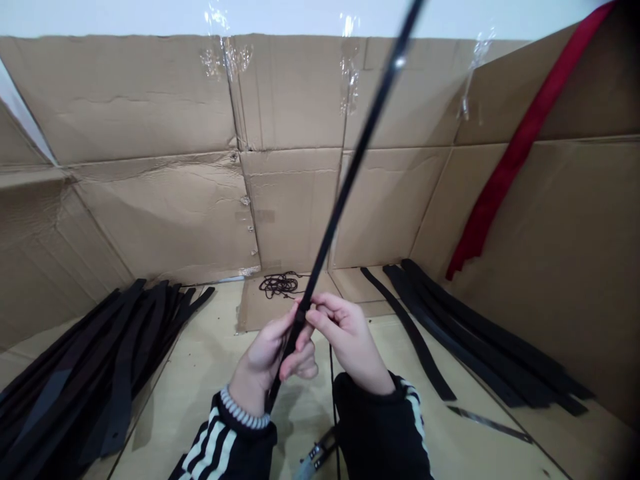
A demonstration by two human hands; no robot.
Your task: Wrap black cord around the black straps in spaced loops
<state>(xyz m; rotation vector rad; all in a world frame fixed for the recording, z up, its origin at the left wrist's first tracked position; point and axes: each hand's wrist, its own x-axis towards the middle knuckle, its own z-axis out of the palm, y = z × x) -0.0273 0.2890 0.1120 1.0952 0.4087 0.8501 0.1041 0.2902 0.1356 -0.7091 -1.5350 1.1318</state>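
Note:
A long black strip slants up from between my wrists to the top edge of the view. My left hand is closed around its lower part, the fingers curled. Beside it, my right hand pinches at the strip near a small dark band, thumb against index finger. A thin black cord hangs below my hands, partly behind the right sleeve. Exactly what sits under the right fingertips is hidden. Below, between my sleeves, lies a tool with a grey handle, only partly in view.
Black strips lie heaped at the left, and several more black strips lie at the right. A tangled dark cord rests on cardboard at the back. Cardboard walls enclose the table. A red ribbon hangs at right, above a thin blade-like strip.

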